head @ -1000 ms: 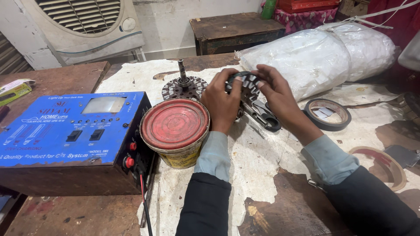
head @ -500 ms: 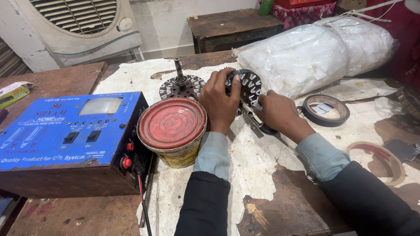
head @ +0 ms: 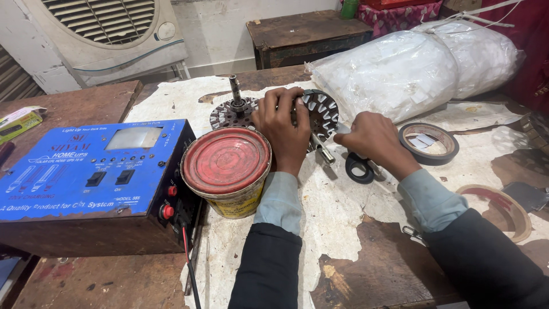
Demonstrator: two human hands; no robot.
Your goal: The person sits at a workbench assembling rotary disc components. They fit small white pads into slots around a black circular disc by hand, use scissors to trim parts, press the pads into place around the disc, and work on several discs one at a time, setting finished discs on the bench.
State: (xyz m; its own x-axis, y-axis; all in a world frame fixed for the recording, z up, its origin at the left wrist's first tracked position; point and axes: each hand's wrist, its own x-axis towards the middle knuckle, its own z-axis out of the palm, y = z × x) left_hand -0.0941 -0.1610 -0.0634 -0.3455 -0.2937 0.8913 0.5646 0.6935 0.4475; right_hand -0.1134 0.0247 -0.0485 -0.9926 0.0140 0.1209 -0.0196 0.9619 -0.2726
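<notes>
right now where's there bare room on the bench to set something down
Free: the torn paper between the red-lidded tin and the tape roll, toward the near edge. Crowded: around the left hand and right hand at the slotted metal core.

Workshop setting, seen from above. A worn brown wooden workbench (head: 86, 280) fills the near ground, its middle covered by a torn, stained white sheet (head: 343, 212). At far left a white air cooler (head: 108, 28) with a louvred grille stands against a pale, scuffed plaster wall (head: 229, 28). Far centre, a dark wooden side table (head: 303, 31) sits beside that wall. At far right hangs red cloth (head: 532, 34), with a patterned red fabric (head: 400, 14) behind the table. Lighting is even and soft, casting only faint shadows.
</notes>
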